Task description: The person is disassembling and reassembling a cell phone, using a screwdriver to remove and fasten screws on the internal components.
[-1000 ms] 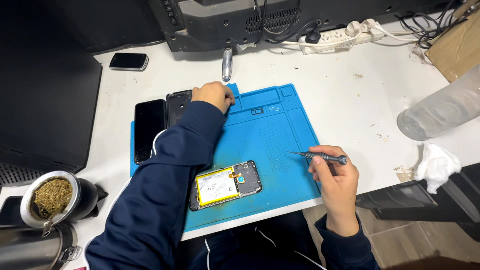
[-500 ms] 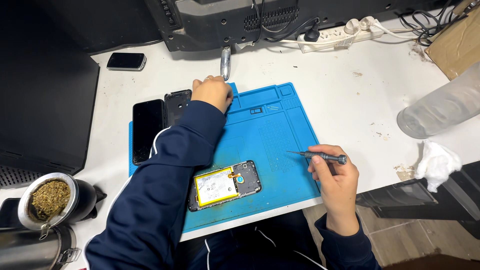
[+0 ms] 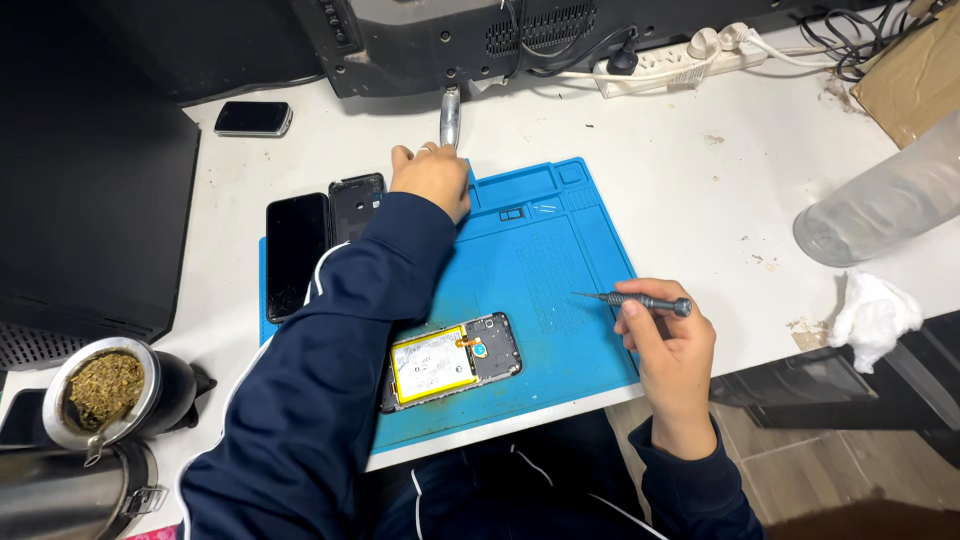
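An opened phone (image 3: 452, 362) with a yellow battery lies on the near part of a blue repair mat (image 3: 545, 260). My right hand (image 3: 665, 345) rests at the mat's right edge and holds a thin grey screwdriver (image 3: 640, 299), tip pointing left. My left hand (image 3: 432, 178) reaches across to the mat's far left corner, fingers curled down near a black back cover (image 3: 355, 200) and a silver cylindrical object (image 3: 450, 117). What the fingers touch is hidden. A black phone (image 3: 297, 252) lies left of the cover.
A small phone (image 3: 253, 118) lies far left on the white desk. A cup of green herbs (image 3: 105, 390) and a metal flask (image 3: 70, 490) stand near left. A power strip (image 3: 665, 60), a clear plastic bottle (image 3: 880, 205) and a crumpled tissue (image 3: 872, 315) sit to the right.
My left hand has slid a little farther toward the silver object at the mat's far corner. My right hand with the screwdriver has stayed put.
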